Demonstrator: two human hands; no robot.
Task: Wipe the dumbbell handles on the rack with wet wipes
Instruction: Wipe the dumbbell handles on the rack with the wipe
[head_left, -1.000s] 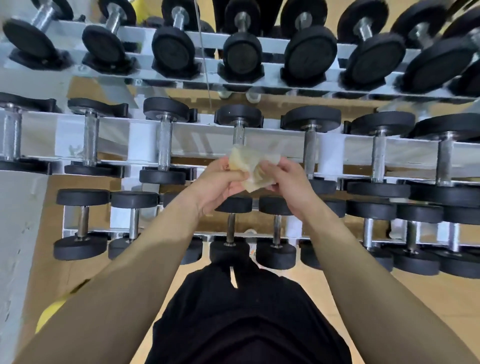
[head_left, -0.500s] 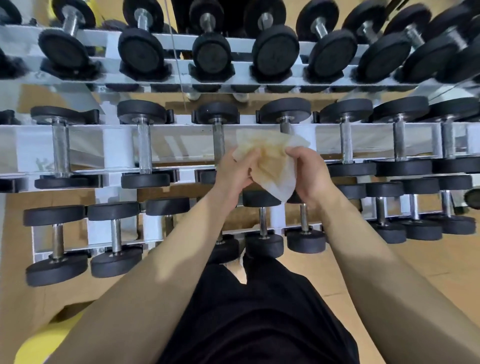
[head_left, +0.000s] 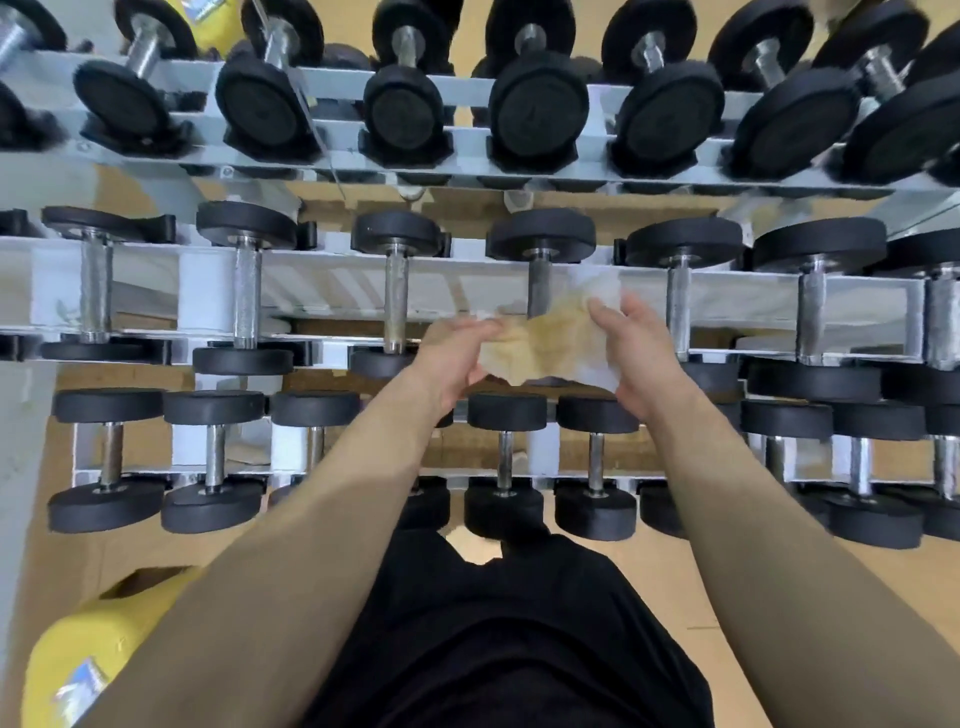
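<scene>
A stained, yellowish wet wipe (head_left: 550, 345) is stretched out between my two hands in front of the middle tier of the rack. My left hand (head_left: 457, 358) pinches its left edge and my right hand (head_left: 631, 348) holds its right edge. The wipe hangs over the lower part of a steel dumbbell handle (head_left: 538, 288) whose near black head is hidden behind it. Neighbouring steel handles stand to the left (head_left: 396, 304) and right (head_left: 678, 306).
The grey three-tier rack (head_left: 322, 280) holds rows of black-headed dumbbells above and below my hands. A yellow object (head_left: 98, 654) lies on the tan floor at the lower left. My black clothing (head_left: 509, 634) fills the bottom centre.
The wipe went from bunched between my hands to spread wide. My hands have moved apart and up over a handle on the middle tier. The view shifted along the rack.
</scene>
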